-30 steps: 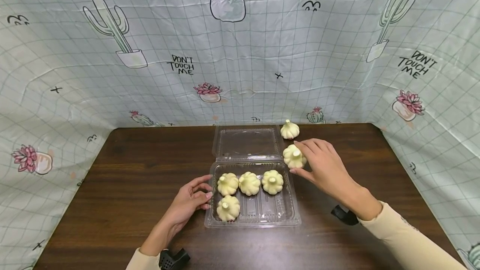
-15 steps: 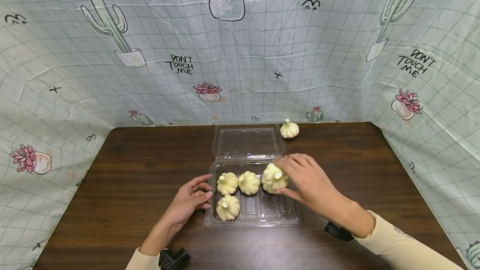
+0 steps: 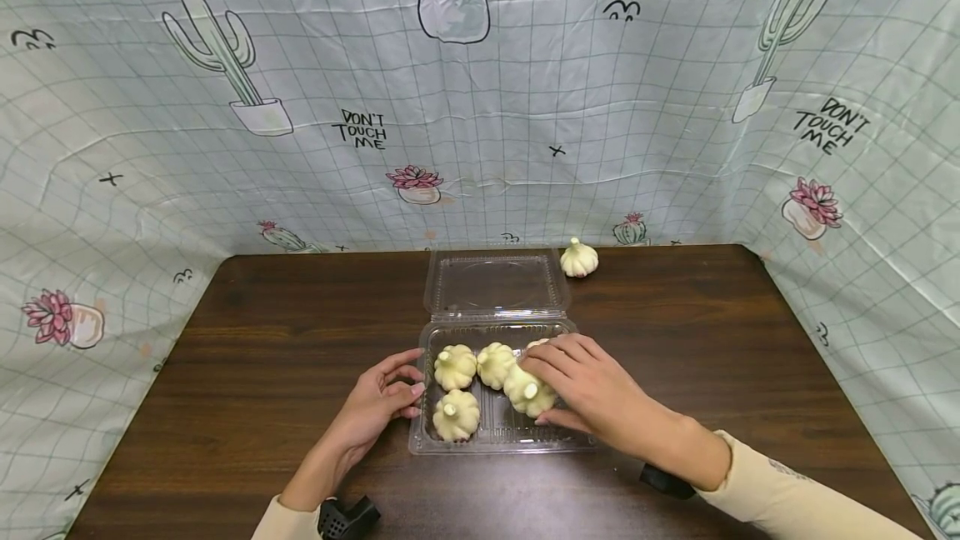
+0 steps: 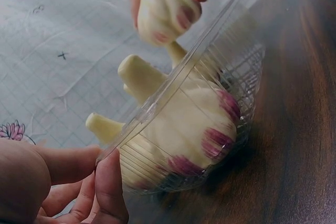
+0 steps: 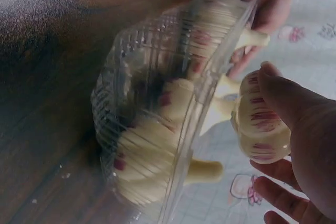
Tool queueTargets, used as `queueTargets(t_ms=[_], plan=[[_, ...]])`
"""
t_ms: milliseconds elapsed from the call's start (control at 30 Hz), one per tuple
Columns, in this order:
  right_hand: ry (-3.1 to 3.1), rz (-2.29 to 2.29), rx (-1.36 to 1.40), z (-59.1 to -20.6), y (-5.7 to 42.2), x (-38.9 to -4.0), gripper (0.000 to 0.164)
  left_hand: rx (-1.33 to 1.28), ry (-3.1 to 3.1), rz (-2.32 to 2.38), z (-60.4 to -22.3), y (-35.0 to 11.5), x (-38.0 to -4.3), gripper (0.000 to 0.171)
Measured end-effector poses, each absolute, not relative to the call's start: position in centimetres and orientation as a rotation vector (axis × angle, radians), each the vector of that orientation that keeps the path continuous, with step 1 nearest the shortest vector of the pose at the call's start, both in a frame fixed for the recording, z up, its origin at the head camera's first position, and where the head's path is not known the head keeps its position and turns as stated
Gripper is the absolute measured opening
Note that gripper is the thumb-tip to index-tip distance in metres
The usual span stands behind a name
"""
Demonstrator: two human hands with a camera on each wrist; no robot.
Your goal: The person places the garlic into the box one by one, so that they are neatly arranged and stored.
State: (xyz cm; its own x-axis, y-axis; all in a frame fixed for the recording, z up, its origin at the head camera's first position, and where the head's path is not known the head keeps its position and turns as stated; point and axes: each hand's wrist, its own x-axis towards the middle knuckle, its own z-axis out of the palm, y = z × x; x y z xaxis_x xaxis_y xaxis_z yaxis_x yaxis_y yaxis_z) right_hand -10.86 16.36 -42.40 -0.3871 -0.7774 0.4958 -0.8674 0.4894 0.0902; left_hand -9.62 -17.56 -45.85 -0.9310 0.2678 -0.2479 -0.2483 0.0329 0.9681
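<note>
My right hand (image 3: 600, 394) grips a garlic bulb (image 3: 529, 392) between thumb and fingers, above the clear plastic container (image 3: 502, 445). In the right wrist view this garlic bulb (image 5: 261, 121) hangs beside the container's rim, its sides marked with purple streaks. My left hand (image 3: 378, 407) pinches the container's left rim between thumb and finger, plainly seen in the left wrist view. Inside stand several other garlic bulbs: a back-left bulb (image 3: 454, 367), a back-middle bulb (image 3: 497, 365), a front-left bulb (image 3: 456, 416), and one at back right mostly hidden by my right hand.
The container's hinged lid (image 3: 497, 282) lies folded back behind it. Another garlic bulb (image 3: 580, 259) stands on the dark wooden table (image 3: 300, 340) to the right of the lid. A patterned cloth (image 3: 480, 107) hangs around the table's back and sides.
My right hand has carried the garlic bulb from the table right of the container leftward and toward me, over the container. My left hand stays at the rim.
</note>
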Motion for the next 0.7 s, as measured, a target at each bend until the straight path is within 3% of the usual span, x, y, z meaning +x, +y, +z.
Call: queueTargets(t_ms=[700], plan=[[-2.292, 0.124, 1.501, -43.7, 14.9, -11.1, 0.077, -0.003, 1.966, 1.966, -46.0, -17.5, -9.7, 0.057]])
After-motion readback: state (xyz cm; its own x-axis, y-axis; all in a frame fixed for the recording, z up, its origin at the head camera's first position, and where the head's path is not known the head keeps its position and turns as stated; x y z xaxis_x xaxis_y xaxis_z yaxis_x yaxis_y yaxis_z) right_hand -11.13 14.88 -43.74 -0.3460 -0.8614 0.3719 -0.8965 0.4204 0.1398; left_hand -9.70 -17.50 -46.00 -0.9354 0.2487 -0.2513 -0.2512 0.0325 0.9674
